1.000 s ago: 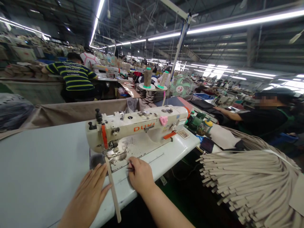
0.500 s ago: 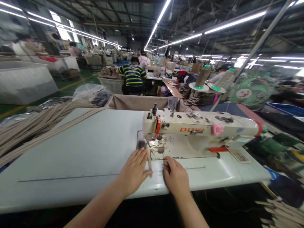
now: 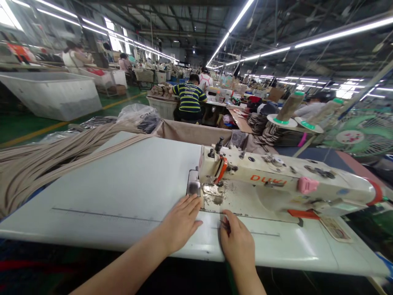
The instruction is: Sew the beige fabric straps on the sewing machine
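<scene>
My left hand [image 3: 183, 221] lies flat on the pale table [image 3: 129, 176], fingers stretched toward the needle area of the sewing machine [image 3: 260, 180]. A short end of a narrow beige strip [image 3: 202, 201] shows beside its fingertips; the rest is hidden. My right hand [image 3: 238, 241] rests to the right of it, in front of the machine bed, its fingers curled round a small dark metal tool [image 3: 226, 225]. Most of that tool is covered, so its kind cannot be made out. A grey metal plate [image 3: 193, 184] sits just beyond my left fingertips.
Long beige strips [image 3: 70, 151] drape over the table's left side. Thread cones [image 3: 290, 108] stand behind the machine, near a green fan [image 3: 353, 135]. A fabric-lined bin [image 3: 193, 130] adjoins the far edge. A person in a striped shirt [image 3: 188, 98] sits beyond.
The view has swung left, so the scene sits farther right. The strip that ran between my left thumb and fingers now barely shows. Both hands keep much the same pose.
</scene>
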Motion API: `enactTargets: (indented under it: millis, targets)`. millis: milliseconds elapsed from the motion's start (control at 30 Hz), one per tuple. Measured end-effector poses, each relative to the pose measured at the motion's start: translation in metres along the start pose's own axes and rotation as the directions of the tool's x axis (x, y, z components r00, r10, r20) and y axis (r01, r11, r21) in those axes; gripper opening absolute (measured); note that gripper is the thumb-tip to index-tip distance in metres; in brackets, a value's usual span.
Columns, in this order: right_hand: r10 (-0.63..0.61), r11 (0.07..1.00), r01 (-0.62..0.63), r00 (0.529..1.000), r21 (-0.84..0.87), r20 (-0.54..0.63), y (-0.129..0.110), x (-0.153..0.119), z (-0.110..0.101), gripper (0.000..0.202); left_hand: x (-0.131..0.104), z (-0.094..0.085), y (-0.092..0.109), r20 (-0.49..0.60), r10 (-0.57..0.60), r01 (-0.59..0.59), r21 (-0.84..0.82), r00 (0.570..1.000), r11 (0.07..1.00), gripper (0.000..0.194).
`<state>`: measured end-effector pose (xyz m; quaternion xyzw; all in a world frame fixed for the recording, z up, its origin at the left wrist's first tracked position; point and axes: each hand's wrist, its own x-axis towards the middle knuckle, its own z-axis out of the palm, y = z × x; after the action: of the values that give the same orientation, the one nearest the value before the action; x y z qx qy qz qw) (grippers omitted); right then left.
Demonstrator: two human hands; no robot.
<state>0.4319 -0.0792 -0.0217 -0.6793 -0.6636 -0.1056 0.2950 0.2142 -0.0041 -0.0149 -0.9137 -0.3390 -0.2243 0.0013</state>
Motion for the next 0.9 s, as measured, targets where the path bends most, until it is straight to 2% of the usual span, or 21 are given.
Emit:
enactTargets:
  millis: [300,567,900]
  targets:
    - [-0.023,0.999,0.024,1.000,-0.040,0.018,-0.003,0.002,-0.005,0.030,0.013,0.008,-0.015,0.063,0.011,-0.011,0.001,0.998,1.000,0.061]
    - [-0.014,0.999,0.015,0.999,-0.030,0.030,-0.002,0.003,-0.005,0.031,0.033,0.001,-0.025,0.109,-0.044,0.048,-0.039,0.993,0.998,0.048]
    - [-0.030,0.999,0.031,0.999,-0.044,0.014,-0.002,0.003,-0.005,0.035,0.037,-0.001,-0.029,0.141,-0.077,0.093,-0.104,0.987,0.990,0.045]
